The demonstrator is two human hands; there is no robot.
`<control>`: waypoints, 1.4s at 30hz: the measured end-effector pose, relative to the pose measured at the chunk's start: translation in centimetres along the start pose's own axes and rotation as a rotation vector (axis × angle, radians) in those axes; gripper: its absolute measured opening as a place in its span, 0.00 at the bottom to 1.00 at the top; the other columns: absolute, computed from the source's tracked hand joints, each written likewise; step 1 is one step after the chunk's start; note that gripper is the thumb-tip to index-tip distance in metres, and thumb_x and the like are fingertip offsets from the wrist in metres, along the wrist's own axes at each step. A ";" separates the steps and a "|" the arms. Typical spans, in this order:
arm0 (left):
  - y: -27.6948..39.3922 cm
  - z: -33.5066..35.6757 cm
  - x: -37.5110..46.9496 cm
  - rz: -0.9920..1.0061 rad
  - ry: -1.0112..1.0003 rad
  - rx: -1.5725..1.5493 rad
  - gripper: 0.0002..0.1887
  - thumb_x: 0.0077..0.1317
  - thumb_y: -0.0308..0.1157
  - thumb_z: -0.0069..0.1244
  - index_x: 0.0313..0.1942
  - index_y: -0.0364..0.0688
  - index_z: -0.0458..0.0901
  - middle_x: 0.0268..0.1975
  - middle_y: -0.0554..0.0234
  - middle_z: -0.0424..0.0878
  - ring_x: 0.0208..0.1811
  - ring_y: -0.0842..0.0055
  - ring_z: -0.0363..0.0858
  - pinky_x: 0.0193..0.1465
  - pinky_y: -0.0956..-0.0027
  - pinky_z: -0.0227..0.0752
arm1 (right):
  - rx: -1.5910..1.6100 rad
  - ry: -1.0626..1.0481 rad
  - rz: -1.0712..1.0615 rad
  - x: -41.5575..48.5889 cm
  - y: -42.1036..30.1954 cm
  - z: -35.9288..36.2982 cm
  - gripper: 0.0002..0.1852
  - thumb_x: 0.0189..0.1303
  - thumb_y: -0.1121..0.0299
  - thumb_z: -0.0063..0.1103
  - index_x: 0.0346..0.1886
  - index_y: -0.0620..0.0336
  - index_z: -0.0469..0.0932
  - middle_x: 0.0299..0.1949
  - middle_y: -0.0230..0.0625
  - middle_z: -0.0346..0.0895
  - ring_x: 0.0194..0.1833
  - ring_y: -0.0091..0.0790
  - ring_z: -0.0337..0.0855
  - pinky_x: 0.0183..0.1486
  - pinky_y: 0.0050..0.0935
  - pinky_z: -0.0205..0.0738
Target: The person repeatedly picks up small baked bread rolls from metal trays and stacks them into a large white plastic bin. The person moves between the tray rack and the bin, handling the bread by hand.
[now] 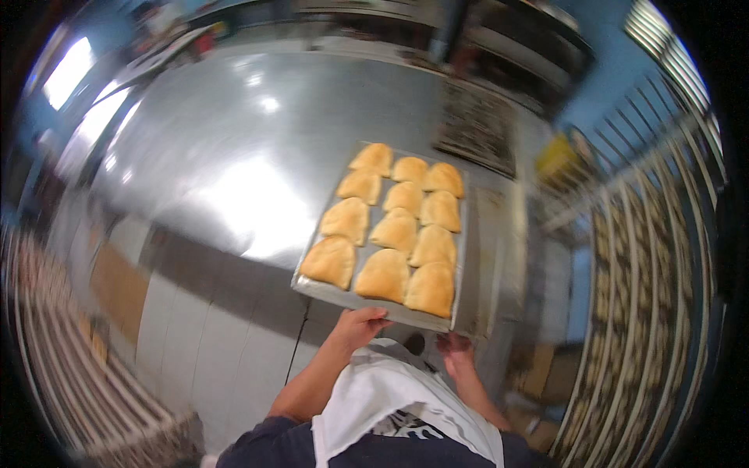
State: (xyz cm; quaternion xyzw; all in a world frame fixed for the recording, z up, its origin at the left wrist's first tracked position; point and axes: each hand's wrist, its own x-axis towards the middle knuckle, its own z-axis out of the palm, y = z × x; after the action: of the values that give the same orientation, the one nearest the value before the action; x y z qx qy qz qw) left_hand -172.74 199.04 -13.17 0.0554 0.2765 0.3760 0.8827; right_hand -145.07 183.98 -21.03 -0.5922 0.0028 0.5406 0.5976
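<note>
A metal baking tray is tilted over the near edge of a steel worktable. Rows of golden baked bread pieces lie on it, some touching their neighbours. My left hand grips the tray's near rim, its thumb on top and the fingers hidden below. Close to the near right corner is my right hand, blurred; whether its fingers close on the tray is unclear. A white apron hangs just below both hands.
On the right stands a slatted rack loaded with blurred bread-like pieces. Another rack is at the lower left. A dark flat tray lies at the table's far right, near a yellow container. Tiled floor shows at the left.
</note>
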 end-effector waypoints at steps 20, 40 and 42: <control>20.2 10.0 12.7 0.493 0.092 1.896 0.22 0.71 0.44 0.53 0.55 0.34 0.81 0.47 0.42 0.86 0.51 0.54 0.84 0.56 0.60 0.76 | -1.033 -0.090 -0.495 5.8 -19.5 14.8 0.24 0.63 0.63 0.68 0.59 0.61 0.76 0.40 0.37 0.84 0.41 0.33 0.85 0.46 0.32 0.79; 27.9 8.5 27.0 0.566 0.306 0.627 0.26 0.67 0.31 0.60 0.58 0.33 0.66 0.48 0.52 0.82 0.45 0.70 0.85 0.42 0.68 0.82 | -1.457 -0.432 -1.225 11.0 -9.4 35.7 0.24 0.65 0.56 0.57 0.62 0.54 0.75 0.67 0.44 0.68 0.73 0.48 0.60 0.73 0.51 0.53; 26.0 9.9 28.0 0.441 0.224 0.890 0.25 0.69 0.34 0.58 0.61 0.35 0.68 0.44 0.53 0.85 0.42 0.71 0.86 0.40 0.68 0.83 | -1.305 -0.396 -1.221 11.4 -10.8 34.4 0.20 0.63 0.60 0.61 0.57 0.55 0.79 0.63 0.44 0.72 0.69 0.48 0.66 0.71 0.51 0.57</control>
State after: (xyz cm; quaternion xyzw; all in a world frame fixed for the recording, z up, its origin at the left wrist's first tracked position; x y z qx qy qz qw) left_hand -168.16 238.04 -9.42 0.4425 0.4844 0.4030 0.6381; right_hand -155.23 218.84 -10.43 -0.6074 -0.7194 0.1168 0.3160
